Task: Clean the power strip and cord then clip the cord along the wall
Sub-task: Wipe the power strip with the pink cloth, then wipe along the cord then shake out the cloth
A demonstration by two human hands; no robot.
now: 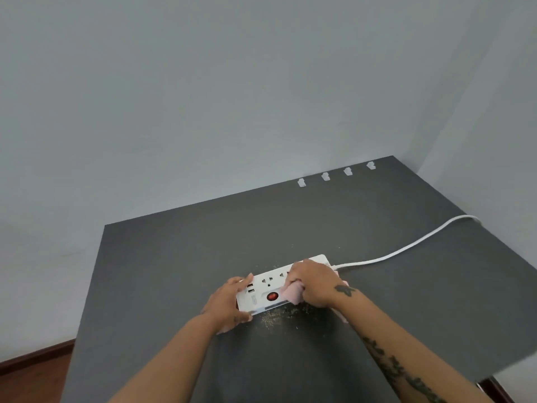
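Note:
A white power strip (271,283) with a red switch lies on the dark grey table (174,271). My left hand (231,303) grips its near left end, thumb and fingers curled round the edges. My right hand (315,283) holds a pink cloth (293,293) bunched against the strip's right half, covering some sockets. The white cord (406,250) runs from the strip's right end toward the table's right edge. Several white cord clips (325,176) sit in a row on the wall just above the table's back edge.
Fine crumbs of dirt (276,315) are scattered on the table just in front of the strip. Grey walls (203,97) meet in a corner at the back right. A wooden floor (35,370) shows at lower left, past the table's left edge.

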